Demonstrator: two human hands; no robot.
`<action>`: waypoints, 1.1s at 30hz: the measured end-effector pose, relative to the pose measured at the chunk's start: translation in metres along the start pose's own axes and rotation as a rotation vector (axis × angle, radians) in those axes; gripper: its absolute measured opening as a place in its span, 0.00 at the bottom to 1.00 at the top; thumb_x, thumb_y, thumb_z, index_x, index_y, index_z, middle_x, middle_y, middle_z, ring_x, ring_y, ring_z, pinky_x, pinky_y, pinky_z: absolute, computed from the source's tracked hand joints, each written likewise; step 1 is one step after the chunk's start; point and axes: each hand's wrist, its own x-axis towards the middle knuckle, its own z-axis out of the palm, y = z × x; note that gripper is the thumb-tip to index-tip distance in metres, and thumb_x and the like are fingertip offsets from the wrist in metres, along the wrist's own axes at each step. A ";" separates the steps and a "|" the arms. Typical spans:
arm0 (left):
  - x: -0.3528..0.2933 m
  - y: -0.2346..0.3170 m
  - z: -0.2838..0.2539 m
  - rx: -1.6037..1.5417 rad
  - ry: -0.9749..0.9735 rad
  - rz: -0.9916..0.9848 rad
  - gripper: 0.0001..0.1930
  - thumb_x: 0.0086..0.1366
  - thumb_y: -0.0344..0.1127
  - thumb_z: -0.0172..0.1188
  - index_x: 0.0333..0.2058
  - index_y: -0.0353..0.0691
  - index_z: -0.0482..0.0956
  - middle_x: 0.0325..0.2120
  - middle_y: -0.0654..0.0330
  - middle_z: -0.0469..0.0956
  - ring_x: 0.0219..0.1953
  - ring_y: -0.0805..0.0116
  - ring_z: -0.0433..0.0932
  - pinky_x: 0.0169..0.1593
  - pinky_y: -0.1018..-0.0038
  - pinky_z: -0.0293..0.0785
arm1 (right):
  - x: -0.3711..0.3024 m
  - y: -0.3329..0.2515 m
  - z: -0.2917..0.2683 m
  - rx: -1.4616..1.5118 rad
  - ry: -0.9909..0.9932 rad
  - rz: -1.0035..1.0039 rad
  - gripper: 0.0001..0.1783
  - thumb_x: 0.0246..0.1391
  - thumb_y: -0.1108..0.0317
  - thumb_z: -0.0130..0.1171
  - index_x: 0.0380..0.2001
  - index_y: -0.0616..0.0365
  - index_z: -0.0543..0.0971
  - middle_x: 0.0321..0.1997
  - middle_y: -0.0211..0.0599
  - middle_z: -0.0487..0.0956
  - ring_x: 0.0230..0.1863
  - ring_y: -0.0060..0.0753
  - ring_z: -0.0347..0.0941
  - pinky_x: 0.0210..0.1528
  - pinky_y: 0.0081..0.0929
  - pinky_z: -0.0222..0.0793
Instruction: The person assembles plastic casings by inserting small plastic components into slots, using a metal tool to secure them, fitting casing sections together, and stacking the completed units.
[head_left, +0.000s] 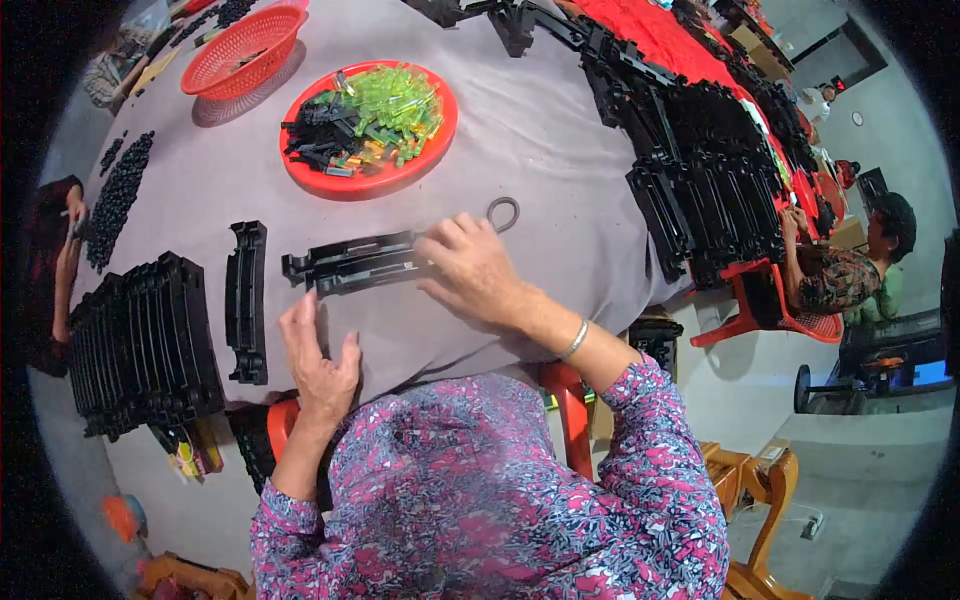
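Note:
A long black plastic part [365, 262] with two parallel rails lies on the grey tablecloth in front of me. My right hand [470, 262] has its fingers curled over the right end of it, hiding that end. Just beyond those fingers a dark ring-shaped loop [503, 212] sticks out; whether the hand also holds it, I cannot tell. My left hand [322, 365] is by the part's left end, thumb and fingers apart, with a fingertip near its lower edge. To the left of it lies a similar black part [246, 300], placed lengthwise away from me.
A red plate [375, 183] holds green clear pieces and black pieces. Beyond it stands a red basket [235, 70]. Rows of black parts fill the left [150, 340] and right [700, 170] edges. Small black pieces [120, 195] lie far left. Other people [860, 255] sit at both sides.

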 end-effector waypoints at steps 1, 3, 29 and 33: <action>0.002 0.002 0.001 0.005 0.001 -0.002 0.34 0.50 0.23 0.63 0.59 0.32 0.65 0.49 0.44 0.65 0.52 0.46 0.68 0.58 0.60 0.66 | 0.003 -0.001 -0.002 -0.019 0.009 0.014 0.23 0.39 0.61 0.69 0.41 0.53 0.75 0.42 0.35 0.72 0.45 0.42 0.66 0.46 0.40 0.62; 0.006 0.006 0.001 0.047 -0.006 0.097 0.34 0.50 0.24 0.64 0.58 0.32 0.66 0.49 0.44 0.65 0.53 0.46 0.68 0.58 0.60 0.66 | 0.006 -0.002 -0.002 -0.034 0.020 0.024 0.21 0.40 0.62 0.69 0.39 0.53 0.76 0.41 0.35 0.72 0.45 0.42 0.66 0.46 0.40 0.62; 0.020 -0.011 -0.006 0.063 -0.097 0.214 0.22 0.44 0.34 0.73 0.41 0.37 0.81 0.36 0.56 0.74 0.43 0.56 0.72 0.48 0.63 0.65 | -0.008 -0.024 -0.008 0.448 -0.091 0.160 0.20 0.37 0.65 0.72 0.32 0.61 0.76 0.34 0.43 0.75 0.39 0.47 0.71 0.42 0.39 0.68; 0.020 -0.013 -0.007 0.038 -0.114 0.218 0.22 0.44 0.34 0.73 0.40 0.38 0.81 0.35 0.58 0.75 0.42 0.58 0.73 0.48 0.64 0.64 | 0.008 -0.022 -0.015 0.329 -0.121 -0.061 0.17 0.38 0.79 0.62 0.36 0.64 0.72 0.41 0.44 0.76 0.41 0.51 0.72 0.43 0.42 0.69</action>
